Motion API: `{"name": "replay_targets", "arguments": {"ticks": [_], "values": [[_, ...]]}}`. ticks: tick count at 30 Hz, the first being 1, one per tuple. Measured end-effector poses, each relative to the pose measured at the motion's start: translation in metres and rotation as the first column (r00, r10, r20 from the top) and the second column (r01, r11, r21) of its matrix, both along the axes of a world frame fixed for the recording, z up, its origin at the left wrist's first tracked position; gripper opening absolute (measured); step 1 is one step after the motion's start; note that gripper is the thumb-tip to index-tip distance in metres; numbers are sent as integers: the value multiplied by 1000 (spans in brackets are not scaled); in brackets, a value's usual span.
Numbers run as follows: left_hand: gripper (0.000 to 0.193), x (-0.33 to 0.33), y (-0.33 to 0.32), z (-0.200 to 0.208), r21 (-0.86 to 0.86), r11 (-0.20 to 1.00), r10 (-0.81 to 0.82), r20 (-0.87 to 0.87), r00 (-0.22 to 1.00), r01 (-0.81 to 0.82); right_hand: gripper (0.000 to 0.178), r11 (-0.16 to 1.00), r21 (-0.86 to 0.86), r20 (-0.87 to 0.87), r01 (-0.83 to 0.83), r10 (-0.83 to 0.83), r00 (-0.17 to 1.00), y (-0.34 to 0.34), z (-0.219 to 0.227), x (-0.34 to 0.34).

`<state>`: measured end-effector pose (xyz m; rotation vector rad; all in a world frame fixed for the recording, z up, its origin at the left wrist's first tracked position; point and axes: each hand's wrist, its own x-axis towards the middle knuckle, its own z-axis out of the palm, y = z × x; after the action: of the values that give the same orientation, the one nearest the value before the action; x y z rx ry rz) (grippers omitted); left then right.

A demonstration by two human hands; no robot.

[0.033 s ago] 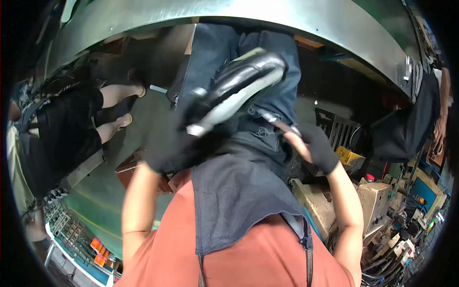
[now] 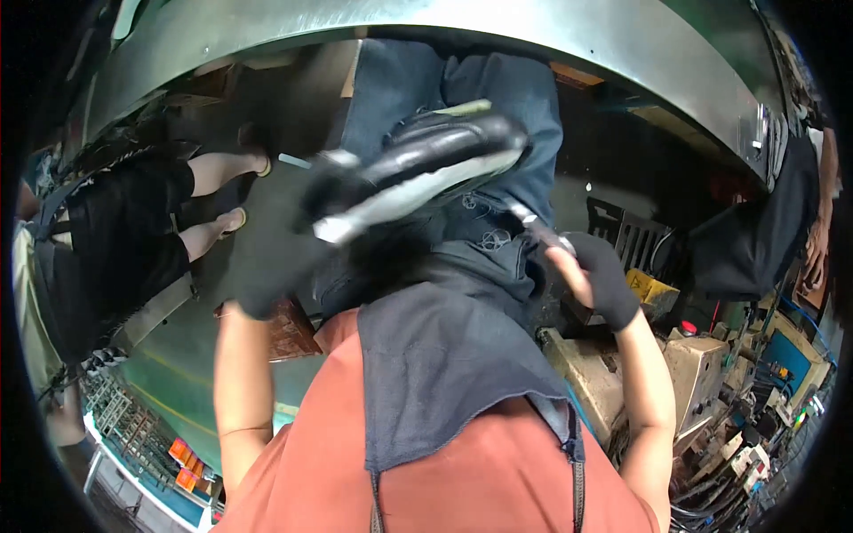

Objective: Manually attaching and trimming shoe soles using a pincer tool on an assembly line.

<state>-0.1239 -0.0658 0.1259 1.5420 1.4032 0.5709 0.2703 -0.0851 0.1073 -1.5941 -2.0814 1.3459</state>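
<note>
One long metal bench [image 2: 444,19] runs ahead of both hands. Nearer, the person's legs [image 2: 386,93] lie under the shoe [image 2: 444,171]. It is black and shiny with a white edge, and it sits ahead of and between the hands. Just now it has swung a bit to the left and tipped flatter.

The left hand [image 2: 271,271], in a black glove, went left with it. It seems to hold the shoe's left end, but blur hides its fingers, so I can't tell how tightly they are curled. The right hand [image 2: 600,275], in a black glove too, is closed around a thin tool [image 2: 542,233] with a shiny tip. It moved a little right, so the tip is now farther from the shoe. I think the tool is not working on the shoe right now.
</note>
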Motion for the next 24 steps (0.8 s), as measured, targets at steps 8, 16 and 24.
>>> {"name": "replay_targets", "arguments": {"ticks": [8,16,24], "values": [[60,117,68,-106,338,910,143,287,947,-240,32,973,-132,-127,187,-204,971,-4,18,-37],[64,111,18,-97,-206,946,319,440,839,-251,38,962,-265,-34,65,-76,997,26,-3,-14],[86,112,-15,-114,256,950,128,207,970,-180,41,885,-107,630,-454,413,657,62,52,-94]]}}
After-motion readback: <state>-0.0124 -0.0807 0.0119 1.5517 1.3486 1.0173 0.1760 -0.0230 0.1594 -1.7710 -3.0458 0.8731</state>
